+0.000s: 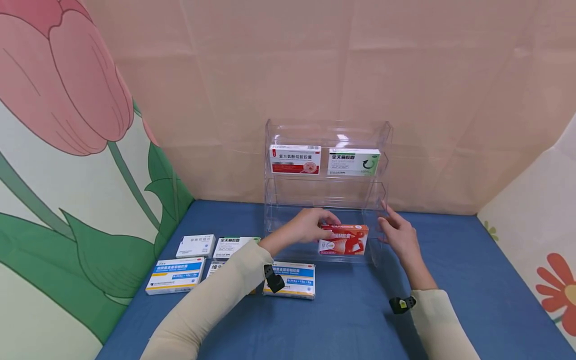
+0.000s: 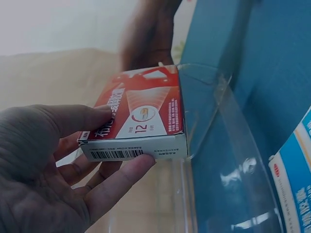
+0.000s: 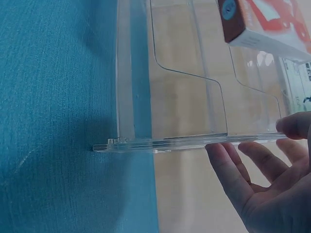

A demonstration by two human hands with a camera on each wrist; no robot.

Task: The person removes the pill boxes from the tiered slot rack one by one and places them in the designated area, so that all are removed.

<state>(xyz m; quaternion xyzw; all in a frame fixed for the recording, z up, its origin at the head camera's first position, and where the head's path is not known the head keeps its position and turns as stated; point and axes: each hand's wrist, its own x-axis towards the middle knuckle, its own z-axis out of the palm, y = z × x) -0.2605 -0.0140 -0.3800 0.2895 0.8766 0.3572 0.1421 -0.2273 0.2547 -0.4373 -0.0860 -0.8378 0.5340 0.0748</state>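
Note:
A red medicine box [image 1: 343,240] stands at the lowest tier of a clear acrylic rack [image 1: 288,212], toward its right side. My left hand [image 1: 308,226] grips the box's left end; in the left wrist view the thumb lies over the red face of the box [image 2: 146,104] and a fingertip is against its white barcode side. With the right hand [image 1: 401,239] I hold the rack's right side panel. The right wrist view has that hand [image 3: 272,179] with thumb and fingers on either side of the clear panel [image 3: 184,141]. Whether the box touches the tier's floor, I cannot tell.
Higher on the rack sit a red-and-white box [image 1: 295,160] and a green-and-white box [image 1: 353,162]. Several boxes lie on the blue table left of and before the rack, among them a white one [image 1: 195,246] and blue-and-white ones [image 1: 175,276], partly behind my left sleeve.

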